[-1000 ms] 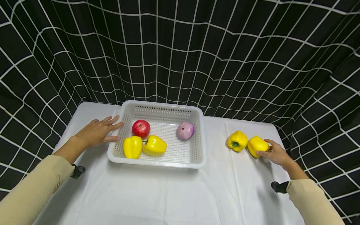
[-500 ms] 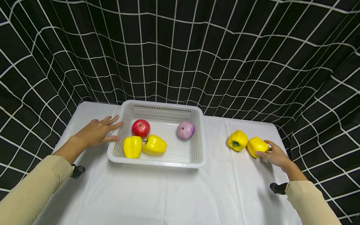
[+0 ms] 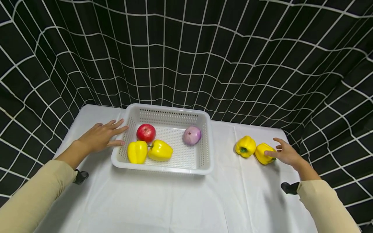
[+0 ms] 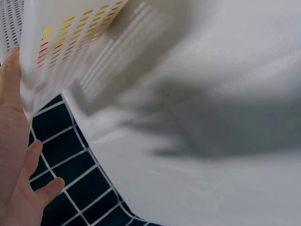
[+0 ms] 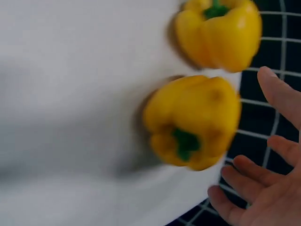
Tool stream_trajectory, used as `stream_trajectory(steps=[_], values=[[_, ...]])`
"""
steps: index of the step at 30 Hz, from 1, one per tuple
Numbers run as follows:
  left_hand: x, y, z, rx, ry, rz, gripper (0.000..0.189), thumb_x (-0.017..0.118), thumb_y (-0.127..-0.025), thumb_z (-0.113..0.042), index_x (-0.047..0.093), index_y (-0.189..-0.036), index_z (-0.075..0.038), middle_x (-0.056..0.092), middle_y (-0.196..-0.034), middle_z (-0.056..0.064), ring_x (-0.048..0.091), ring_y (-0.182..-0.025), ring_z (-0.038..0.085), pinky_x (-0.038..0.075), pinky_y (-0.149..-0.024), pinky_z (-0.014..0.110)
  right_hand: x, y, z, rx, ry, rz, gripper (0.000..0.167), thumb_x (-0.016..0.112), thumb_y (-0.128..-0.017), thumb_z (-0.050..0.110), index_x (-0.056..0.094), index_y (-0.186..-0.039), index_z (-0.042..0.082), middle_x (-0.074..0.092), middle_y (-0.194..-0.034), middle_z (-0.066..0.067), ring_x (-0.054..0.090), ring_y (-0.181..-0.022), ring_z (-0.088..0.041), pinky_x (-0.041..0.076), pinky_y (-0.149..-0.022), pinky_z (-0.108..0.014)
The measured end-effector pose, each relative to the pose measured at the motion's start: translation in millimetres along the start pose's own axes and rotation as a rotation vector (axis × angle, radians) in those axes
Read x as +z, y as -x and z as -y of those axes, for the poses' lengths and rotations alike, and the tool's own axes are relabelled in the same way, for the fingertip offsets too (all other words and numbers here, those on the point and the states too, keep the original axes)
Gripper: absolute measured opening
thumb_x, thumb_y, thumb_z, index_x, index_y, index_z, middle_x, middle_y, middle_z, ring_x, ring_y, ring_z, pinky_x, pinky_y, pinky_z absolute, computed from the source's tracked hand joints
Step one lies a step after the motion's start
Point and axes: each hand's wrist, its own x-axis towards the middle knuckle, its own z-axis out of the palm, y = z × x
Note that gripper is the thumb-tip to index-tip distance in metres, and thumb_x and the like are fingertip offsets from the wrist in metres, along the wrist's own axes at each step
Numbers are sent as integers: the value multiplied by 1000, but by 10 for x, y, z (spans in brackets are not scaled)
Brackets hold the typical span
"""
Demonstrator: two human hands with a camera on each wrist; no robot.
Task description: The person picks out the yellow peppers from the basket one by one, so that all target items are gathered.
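My left hand (image 3: 100, 136) rests its spread fingers on the left rim of a white perforated basket (image 3: 163, 169). Inside the basket lie a red apple-like fruit (image 3: 146, 133), two yellow bell peppers (image 3: 137, 152) and a purple round vegetable (image 3: 192, 135), perhaps an onion. On the cloth to the right, two more yellow bell peppers sit side by side. My right hand (image 3: 287, 154) hovers at the right one (image 3: 263, 153), fingers loosely spread. In the right wrist view that pepper (image 5: 195, 120) shows its green stem, apart from the fingers.
A white cloth (image 3: 175, 200) covers the table. Black curtain (image 3: 186, 58) with a white grid surrounds its back and sides. The other loose pepper (image 3: 245, 146) stands between the basket and the right hand's pepper.
The right hand has let go of the right pepper and lifted slightly away, its fingers spreading. That pepper has turned, and its stem now faces right. The left hand and basket stay put.
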Motion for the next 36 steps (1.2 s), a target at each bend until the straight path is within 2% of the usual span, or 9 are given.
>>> stream_trajectory(steps=[4, 8, 14, 19, 24, 28, 32, 36], values=[[1, -3, 1, -1, -3, 4, 72, 61, -94, -53, 39, -154, -21, 25, -162, 13, 27, -145, 45, 28, -108, 70, -115, 18, 235, -38, 16, -22, 107, 67, -91, 52, 4, -156, -4, 21, -147, -45, 27, -133, -59, 34, -103, -71], [-1, -8, -3, 7, -12, -8, 71, 62, -93, -53, 40, -153, -21, 27, -162, 14, 28, -144, 45, 30, -107, 70, -220, 27, 569, -108, 25, -48, 111, 69, -88, 56, 4, -158, 0, 22, -150, -42, 27, -136, -57, 33, -105, -70], [-12, -1, -12, 11, -13, -10, 71, 63, -93, -51, 41, -152, -19, 28, -161, 15, 29, -144, 46, 32, -106, 70, -229, 55, 1129, -255, 36, -24, 103, 72, -90, 46, 7, -159, 5, 24, -153, -36, 28, -138, -53, 31, -108, -68], [-18, -5, -19, 14, -11, -12, 71, 64, -93, -51, 42, -152, -19, 29, -161, 15, 29, -144, 46, 31, -106, 70, -74, 78, 1552, -383, 72, 11, 100, 75, -88, 43, 14, -159, 7, 21, -160, -26, 28, -141, -50, 32, -110, -65], [-11, -16, -13, 18, -17, -16, 71, 63, -93, -52, 42, -152, -19, 29, -161, 15, 30, -143, 46, 32, -106, 70, 125, 71, 1872, -492, 120, 16, 94, 79, -86, 33, 24, -157, 6, 24, -161, -21, 33, -141, -47, 34, -109, -64], [-15, -7, -19, 22, -6, -16, 70, 62, -94, -51, 42, -152, -19, 29, -161, 15, 29, -144, 45, 30, -107, 70, 333, 41, 2109, -593, 73, 42, 94, 85, -81, 25, 30, -155, 3, 30, -159, -20, 38, -140, -44, 36, -110, -59], [-11, -5, -19, 27, -2, -18, 71, 61, -94, -52, 42, -152, -18, 29, -161, 16, 29, -144, 46, 30, -107, 71, 553, 24, 2302, -695, 6, 109, 96, 88, -76, 16, 33, -153, -1, 33, -158, -21, 39, -140, -43, 34, -114, -52], [-21, -2, -25, 24, 2, -12, 70, 62, -94, -51, 41, -152, -18, 29, -161, 16, 28, -144, 46, 30, -107, 70, 748, 19, 2450, -734, -40, 184, 98, 90, -73, 11, 33, -153, -2, 32, -159, -19, 41, -139, -42, 34, -114, -50]])
